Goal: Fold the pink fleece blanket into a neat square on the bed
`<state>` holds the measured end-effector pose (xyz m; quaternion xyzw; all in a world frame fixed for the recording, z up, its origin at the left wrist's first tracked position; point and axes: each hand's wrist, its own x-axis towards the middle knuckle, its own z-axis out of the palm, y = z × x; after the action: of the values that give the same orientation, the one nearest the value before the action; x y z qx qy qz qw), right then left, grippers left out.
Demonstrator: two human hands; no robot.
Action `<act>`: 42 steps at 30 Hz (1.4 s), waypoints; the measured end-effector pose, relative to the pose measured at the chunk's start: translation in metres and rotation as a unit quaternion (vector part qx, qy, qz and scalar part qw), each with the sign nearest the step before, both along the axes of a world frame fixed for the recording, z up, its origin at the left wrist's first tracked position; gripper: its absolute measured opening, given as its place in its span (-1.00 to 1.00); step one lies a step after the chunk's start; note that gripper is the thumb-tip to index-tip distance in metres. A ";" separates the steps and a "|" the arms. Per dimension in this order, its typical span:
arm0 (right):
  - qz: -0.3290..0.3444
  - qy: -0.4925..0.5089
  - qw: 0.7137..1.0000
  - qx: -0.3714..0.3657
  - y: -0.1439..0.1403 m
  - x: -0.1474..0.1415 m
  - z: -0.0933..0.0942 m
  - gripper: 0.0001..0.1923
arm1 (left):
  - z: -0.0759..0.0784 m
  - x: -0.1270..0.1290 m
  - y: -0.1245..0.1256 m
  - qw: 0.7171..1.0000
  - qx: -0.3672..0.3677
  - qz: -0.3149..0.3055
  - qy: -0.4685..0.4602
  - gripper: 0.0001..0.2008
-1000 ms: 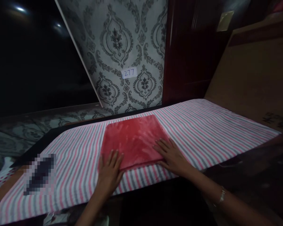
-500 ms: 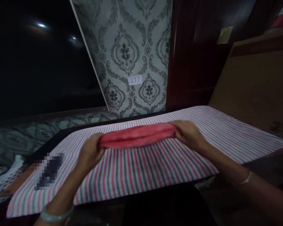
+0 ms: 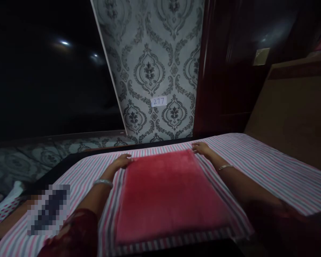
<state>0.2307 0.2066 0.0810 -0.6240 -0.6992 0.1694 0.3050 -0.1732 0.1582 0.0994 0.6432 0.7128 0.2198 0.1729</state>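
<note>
A red towel (image 3: pixel 160 192) is spread out over a pink, grey and white striped cloth (image 3: pixel 256 157), its surface and edges slightly blurred. At the towel's far left corner, my left hand (image 3: pixel 121 161) pinches the edge between its fingers. The far right corner is in the fingers of my right hand (image 3: pixel 202 148). Both arms reach forward along the towel's two sides, and its near edge hangs close to the table's front.
A large dark screen (image 3: pixel 48 71) stands at the left. Behind the table is patterned wallpaper (image 3: pixel 149 71) with a paper label (image 3: pixel 158 101) reading 277. A cardboard box (image 3: pixel 296 107) stands at the right. A pixelated dark object (image 3: pixel 49 210) lies at the left.
The red towel was a folded or bunched strip held up between both hands; now it is spread flat towards me. Both hands have moved farther away, to its far corners.
</note>
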 end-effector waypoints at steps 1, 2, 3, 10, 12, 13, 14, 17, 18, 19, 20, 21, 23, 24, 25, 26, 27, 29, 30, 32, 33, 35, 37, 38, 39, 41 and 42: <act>-0.018 -0.017 1.000 0.001 0.001 -0.008 -0.009 -0.59 | -0.010 0.007 0.004 1.000 -0.001 0.019 0.021 -0.40; -0.030 -0.035 0.999 0.005 0.001 -0.017 -0.017 -0.58 | -0.018 0.015 0.007 0.999 0.006 0.027 0.036 -0.40; -0.034 -0.052 0.998 0.011 0.000 -0.028 -0.023 -0.56 | -0.025 0.025 0.008 0.998 0.017 0.026 0.052 -0.40; 0.106 -0.229 0.966 0.056 -0.025 -0.098 -0.079 -0.51 | -0.084 0.102 -0.011 0.958 0.070 -0.152 0.231 -0.44; 0.102 -0.247 0.962 0.051 -0.026 -0.100 -0.094 -0.49 | -0.102 0.106 -0.015 0.949 0.072 -0.153 0.267 -0.41; 0.100 -0.245 0.963 0.053 -0.025 -0.098 -0.099 -0.48 | -0.108 0.105 -0.015 0.947 0.077 -0.148 0.274 -0.41; 0.099 -0.244 0.963 0.056 -0.024 -0.096 -0.103 -0.47 | -0.112 0.103 -0.015 0.947 0.080 -0.144 0.277 -0.40; 0.100 -0.238 0.964 0.059 -0.019 -0.092 -0.108 -0.48 | -0.116 0.098 -0.011 0.947 0.085 -0.140 0.278 -0.38; 0.099 -0.237 0.965 0.058 -0.019 -0.092 -0.108 -0.48 | -0.116 0.098 -0.009 0.947 0.086 -0.140 0.276 -0.38; 0.098 -0.237 0.965 0.058 -0.018 -0.093 -0.108 -0.49 | -0.116 0.098 -0.008 0.947 0.088 -0.140 0.275 -0.38; 0.098 -0.237 0.965 0.059 -0.018 -0.095 -0.108 -0.49 | -0.115 0.099 -0.008 0.947 0.089 -0.141 0.274 -0.38; 0.098 -0.238 0.965 0.061 -0.019 -0.096 -0.107 -0.49 | -0.113 0.100 -0.008 0.947 0.090 -0.142 0.274 -0.38; 0.097 -0.238 0.964 0.065 -0.020 -0.096 -0.104 -0.48 | -0.109 0.099 -0.008 0.947 0.088 -0.141 0.276 -0.38; 0.099 -0.240 0.963 0.067 -0.021 -0.094 -0.103 -0.48 | -0.106 0.095 -0.009 0.946 0.084 -0.136 0.282 -0.38; 0.101 -0.245 0.962 0.070 -0.021 -0.091 -0.101 -0.47 | -0.103 0.090 -0.009 0.945 0.077 -0.127 0.291 -0.37; 0.101 -0.254 0.959 0.071 -0.021 -0.086 -0.099 -0.46 | -0.100 0.083 -0.010 0.945 0.069 -0.111 0.301 -0.36; 0.095 -0.264 0.957 0.066 -0.020 -0.079 -0.098 -0.46 | -0.098 0.074 -0.010 0.946 0.057 -0.090 0.307 -0.35; 0.068 -0.275 0.958 0.039 -0.019 -0.063 -0.098 -0.44 | -0.098 0.054 -0.011 0.957 0.022 -0.050 0.285 -0.36; 0.054 -0.269 0.961 0.018 -0.018 -0.055 -0.098 -0.43 | -0.099 0.044 -0.012 0.964 0.003 -0.037 0.262 -0.37; 0.043 -0.242 0.969 -0.024 -0.017 -0.042 -0.101 -0.41 | -0.102 0.029 -0.013 0.974 -0.022 -0.032 0.221 -0.40; 0.047 -0.230 0.971 -0.037 -0.016 -0.037 -0.101 -0.41 | -0.103 0.024 -0.014 0.976 -0.027 -0.036 0.211 -0.41; 0.059 -0.220 0.972 -0.050 -0.015 -0.032 -0.097 -0.41 | -0.101 0.020 -0.013 0.976 -0.031 -0.042 0.210 -0.42; 0.060 -0.227 0.970 -0.058 -0.018 -0.033 -0.086 -0.42 | -0.090 0.022 -0.014 0.976 -0.045 -0.041 0.209 -0.41; 0.054 -0.231 0.970 -0.062 -0.022 -0.035 -0.080 -0.42 | -0.082 0.025 -0.016 0.976 -0.053 -0.032 0.210 -0.39; 0.046 -0.234 0.969 -0.060 -0.029 -0.038 -0.073 -0.41 | -0.075 0.031 -0.019 0.975 -0.056 -0.018 0.215 -0.37; 0.045 -0.242 0.969 -0.024 -0.050 -0.049 -0.064 -0.38 | -0.062 0.048 -0.034 0.972 -0.029 -0.007 0.232 -0.33; 0.060 -0.243 0.968 0.007 -0.064 -0.055 -0.064 -0.36 | -0.060 0.060 -0.046 0.970 -0.001 -0.021 0.243 -0.33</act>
<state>0.1754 0.1421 0.0166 -0.6013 -0.7896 0.0258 0.1194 -0.1137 0.1125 0.0395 0.6920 0.7199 0.0528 -0.0004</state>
